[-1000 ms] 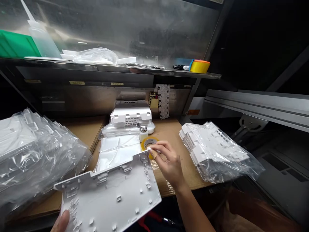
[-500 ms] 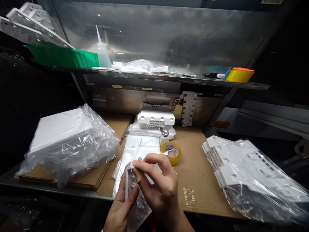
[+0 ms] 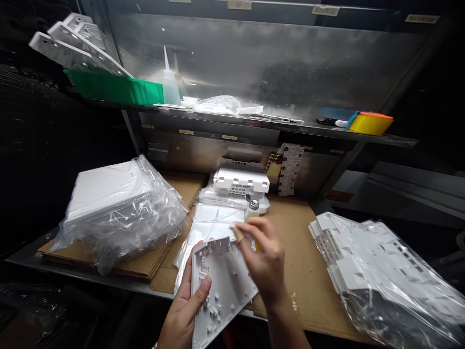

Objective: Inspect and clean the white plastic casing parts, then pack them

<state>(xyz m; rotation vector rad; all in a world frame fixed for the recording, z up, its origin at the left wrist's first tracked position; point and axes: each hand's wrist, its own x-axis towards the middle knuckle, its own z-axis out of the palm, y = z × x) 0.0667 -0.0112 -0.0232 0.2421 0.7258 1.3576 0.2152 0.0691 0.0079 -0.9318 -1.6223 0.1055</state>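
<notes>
- Left hand (image 3: 185,300): grips the left edge of the white moulded plastic panel (image 3: 228,286), thumb on the ribbed inner face, fingers behind.
- Right hand (image 3: 267,257): thumb and forefinger pinched together just above the panel's upper edge; any item between the fingertips is too blurred to identify.
- Panel: held tilted over the near edge of the tabletop (image 3: 189,182), around its middle, inner face with small posts and clips upward.
- Flat translucent pack crossed by thin strands (image 3: 214,223): lies directly beyond the panel.
- Small bottle with open metal cap (image 3: 252,211): stands beside the pack's far right corner.
- Yellow tape roll (image 3: 257,246): mostly hidden by the right hand.
- White slotted plastic housings (image 3: 241,182): stacked at the far edge, on clear plastic bags.
- Bagged white flat panels (image 3: 109,189): stacked on cardboard at the left end.
- Bagged white slotted parts (image 3: 385,271): at the right edge.
- Metal shelf (image 3: 308,128): carries a green plastic bin (image 3: 112,89) and a translucent squeeze bottle (image 3: 170,89).
</notes>
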